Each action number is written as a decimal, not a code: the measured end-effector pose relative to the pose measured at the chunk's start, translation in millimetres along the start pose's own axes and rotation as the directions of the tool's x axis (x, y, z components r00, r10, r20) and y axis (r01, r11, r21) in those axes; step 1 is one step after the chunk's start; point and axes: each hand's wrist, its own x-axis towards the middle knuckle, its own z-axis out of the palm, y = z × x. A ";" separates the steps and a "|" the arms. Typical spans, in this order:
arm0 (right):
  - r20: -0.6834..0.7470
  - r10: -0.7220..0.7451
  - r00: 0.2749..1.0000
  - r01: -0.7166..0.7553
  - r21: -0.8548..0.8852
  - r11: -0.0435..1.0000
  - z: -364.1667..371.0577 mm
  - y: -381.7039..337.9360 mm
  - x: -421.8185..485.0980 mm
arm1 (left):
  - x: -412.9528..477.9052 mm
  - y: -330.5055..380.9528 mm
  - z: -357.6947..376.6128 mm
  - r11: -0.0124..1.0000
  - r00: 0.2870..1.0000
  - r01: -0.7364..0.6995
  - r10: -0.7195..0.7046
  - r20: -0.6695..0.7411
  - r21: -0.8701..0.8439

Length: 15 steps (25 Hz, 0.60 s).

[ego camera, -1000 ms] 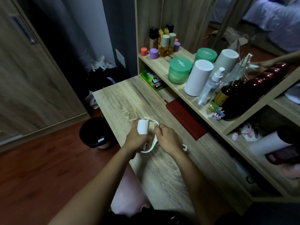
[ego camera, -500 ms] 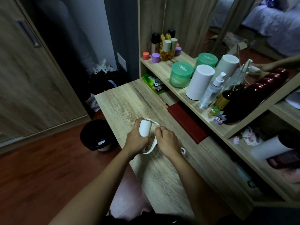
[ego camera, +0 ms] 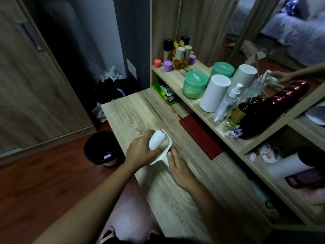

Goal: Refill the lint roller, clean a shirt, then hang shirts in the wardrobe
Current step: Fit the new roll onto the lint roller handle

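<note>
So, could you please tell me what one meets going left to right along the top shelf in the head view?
Orange cap → purple cap → amber bottles → front green jar → front white cylinder → clear spray bottle → dark brown bottle.

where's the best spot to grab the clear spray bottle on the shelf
Take the spray bottle by its upper body, below the pump, coming from the desk side. It stands upright, close between the white tube and the brown bottle, so its front is the free side.
</note>
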 end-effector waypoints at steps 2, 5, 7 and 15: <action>0.019 -0.037 0.999 0.038 -0.014 0.999 6.1 1.4 -4.3 | -6.3 -0.7 1.0 0.999 0.997 -0.043 0.043 -0.061 0.008; 0.027 -0.050 0.998 0.050 0.022 0.999 10.1 0.9 -7.6 | -13.0 -0.5 0.0 0.995 0.992 -0.086 0.090 -0.088 0.045; 0.029 -0.042 0.999 0.040 0.066 0.997 12.5 3.5 -7.4 | -13.3 0.0 -1.5 0.991 0.989 -0.119 0.124 -0.085 0.065; -0.208 0.014 0.978 0.028 0.199 0.980 15.0 11.3 -9.0 | 12.3 13.7 -27.7 0.973 0.971 -0.232 0.231 0.066 0.009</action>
